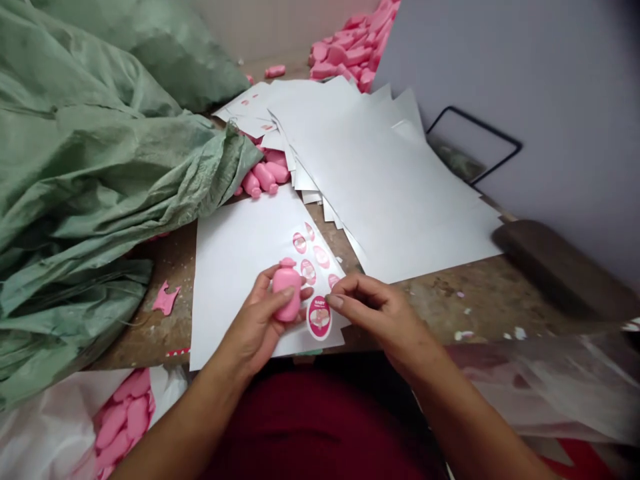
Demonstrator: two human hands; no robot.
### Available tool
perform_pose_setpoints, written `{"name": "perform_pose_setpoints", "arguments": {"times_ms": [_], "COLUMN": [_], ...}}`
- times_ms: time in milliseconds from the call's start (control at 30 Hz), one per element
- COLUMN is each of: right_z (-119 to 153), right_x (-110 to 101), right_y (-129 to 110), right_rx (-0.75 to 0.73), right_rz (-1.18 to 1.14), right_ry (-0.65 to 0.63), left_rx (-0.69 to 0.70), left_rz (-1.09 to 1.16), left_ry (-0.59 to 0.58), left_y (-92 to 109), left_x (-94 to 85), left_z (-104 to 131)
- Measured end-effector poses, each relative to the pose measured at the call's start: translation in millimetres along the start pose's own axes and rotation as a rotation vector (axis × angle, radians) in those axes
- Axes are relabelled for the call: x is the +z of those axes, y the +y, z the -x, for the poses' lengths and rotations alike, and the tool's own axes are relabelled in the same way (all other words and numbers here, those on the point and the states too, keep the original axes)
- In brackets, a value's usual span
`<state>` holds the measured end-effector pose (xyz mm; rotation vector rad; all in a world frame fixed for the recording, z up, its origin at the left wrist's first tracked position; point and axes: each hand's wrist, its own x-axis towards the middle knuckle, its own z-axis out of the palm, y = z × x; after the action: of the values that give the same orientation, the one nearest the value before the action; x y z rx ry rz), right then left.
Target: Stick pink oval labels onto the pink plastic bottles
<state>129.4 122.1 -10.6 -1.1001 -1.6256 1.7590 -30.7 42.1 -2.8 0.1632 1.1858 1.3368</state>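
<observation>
My left hand (265, 320) is wrapped round a small pink bottle (287, 293), held upright with its neck pointing away from me. Between thumb and finger, my right hand (373, 307) pinches the upper edge of an oval sticker (319, 319), pink and white with the word BABY on it. The sticker hangs just right of the bottle, apart from its bare front as far as I can see. Beneath both hands lies a white sticker sheet (230, 267), with several oval stickers on its right side and a blank left part.
A large green woven sack (100, 153) covers the left side. Pink bottles (265, 177) spill by its mouth, and more are heaped at the back (355, 47). Stacked white sheets (380, 180) lie right of centre. A white bag of bottles (123, 420) sits low left. A pink scrap (166, 298) lies on the table.
</observation>
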Motion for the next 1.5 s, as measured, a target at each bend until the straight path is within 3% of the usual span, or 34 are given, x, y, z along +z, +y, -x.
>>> {"name": "perform_pose_setpoints", "arguments": {"times_ms": [267,533,1300,1500], "right_z": [6.4,3.4,1.1,-0.2], "right_x": [12.0,16.0,18.7,15.7], "right_y": [-2.5,-6.3,-0.2,4.7], "right_rx": [0.084,0.111,0.114,-0.008], "right_rz": [-0.158,-0.193,-0.217,-0.012], "right_ry": [0.007,0.036,0.051,0.142], "left_rx": [0.018,0.073,0.067,0.090], "left_rz": [0.163,0.125,-0.071,-0.094], "left_ry": [-0.106,-0.191,-0.159,-0.121], "left_y": [-12.7,-16.8,-16.6,-17.9], "left_x": [7.7,10.1,7.4,11.5], "left_z": [2.6,11.3,13.7,14.2]}}
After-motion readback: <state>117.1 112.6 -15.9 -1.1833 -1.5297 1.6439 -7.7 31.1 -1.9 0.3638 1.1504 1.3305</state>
